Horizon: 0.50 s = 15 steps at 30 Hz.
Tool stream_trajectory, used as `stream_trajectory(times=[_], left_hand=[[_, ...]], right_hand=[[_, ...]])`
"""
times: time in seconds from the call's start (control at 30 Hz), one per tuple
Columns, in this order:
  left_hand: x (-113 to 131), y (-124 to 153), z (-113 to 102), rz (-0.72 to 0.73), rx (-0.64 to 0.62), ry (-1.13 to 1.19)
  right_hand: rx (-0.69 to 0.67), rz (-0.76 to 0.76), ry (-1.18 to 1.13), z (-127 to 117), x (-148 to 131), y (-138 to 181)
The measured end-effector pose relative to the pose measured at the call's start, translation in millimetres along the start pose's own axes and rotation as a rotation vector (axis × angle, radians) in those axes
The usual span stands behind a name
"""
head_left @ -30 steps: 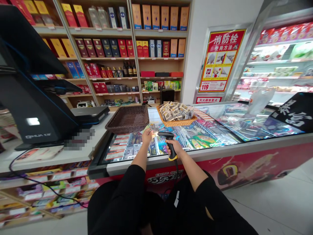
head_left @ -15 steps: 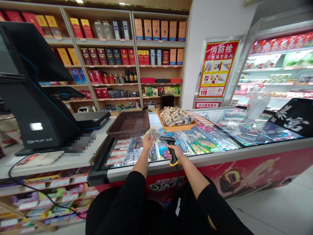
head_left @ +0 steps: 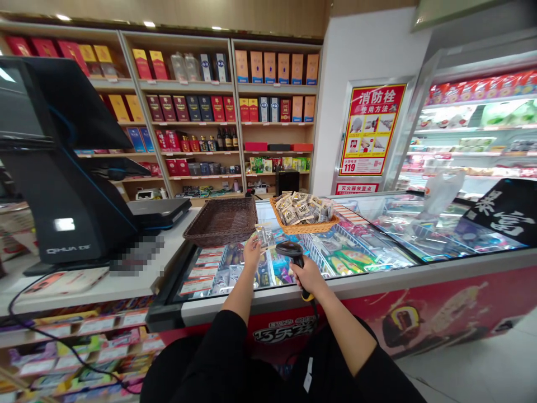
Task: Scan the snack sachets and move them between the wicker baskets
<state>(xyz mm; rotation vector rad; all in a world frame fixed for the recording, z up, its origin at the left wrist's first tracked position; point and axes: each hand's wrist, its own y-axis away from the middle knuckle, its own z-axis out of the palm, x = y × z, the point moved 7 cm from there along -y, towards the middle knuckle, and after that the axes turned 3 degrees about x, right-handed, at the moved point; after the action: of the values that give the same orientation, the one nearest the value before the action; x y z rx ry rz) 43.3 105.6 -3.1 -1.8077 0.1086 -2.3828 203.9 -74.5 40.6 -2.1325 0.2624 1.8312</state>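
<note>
1. My left hand (head_left: 252, 250) pinches a small packet (head_left: 264, 235) by its lower edge, thumb against fingertips. The packet is up in the air over the freezer (head_left: 377, 271) glass, just in front of the empty dark basket (head_left: 222, 218).
2. My right hand (head_left: 308, 275) has its fingers wrapped tight round the grip of the scanner (head_left: 293, 252), whose head points up toward the packet, close but not touching. I can't tell whether my index finger is on the trigger.
3. The orange basket (head_left: 306, 228), piled with the same kind of packets, sits just right of the scanner head.
4. Risk: the pinch is thin and at one edge only. The packet could twist or slip and drop onto the glass, or skid off the front edge.
5. Risk: the wrapper looks shiny, and the glass lid below reflects the ceiling lights. Glare, or a tilted or creased code, could give no read.
6. Risk: the heaped basket is near the beam. A stray packet's code could be read instead of mine, or read twice.
7. Risk: the scanner cord hangs down by my lap and could snag if I swing wide.
8. The register terminal (head_left: 62, 184) sits far left, well apart, with its screen turned away, so I couldn't check a read on it.
</note>
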Motion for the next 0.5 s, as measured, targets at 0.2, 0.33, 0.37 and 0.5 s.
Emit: stream_trajectory(times=[0.2,0.33,0.37,0.5], left_hand=[[2.2,4.9,-0.5,0.004,0.005,0.004],[25.2,11.2,-3.0,0.137,0.018,-0.035],[39.4,10.9,-6.3,0.211,0.04,-0.064],[114.2,-4.9,-35.1,0.514,0.236,-0.324]], right_hand=[[-0.032,-0.017,-0.1,1.2,1.2,-1.9],[0.009,-0.075,-0.202,-12.5,-4.2,-16.4],[0.035,-0.094,-0.219,-18.7,-6.0,-22.5],[0.131,-0.159,-0.24,-42.7,-11.2,-51.5]])
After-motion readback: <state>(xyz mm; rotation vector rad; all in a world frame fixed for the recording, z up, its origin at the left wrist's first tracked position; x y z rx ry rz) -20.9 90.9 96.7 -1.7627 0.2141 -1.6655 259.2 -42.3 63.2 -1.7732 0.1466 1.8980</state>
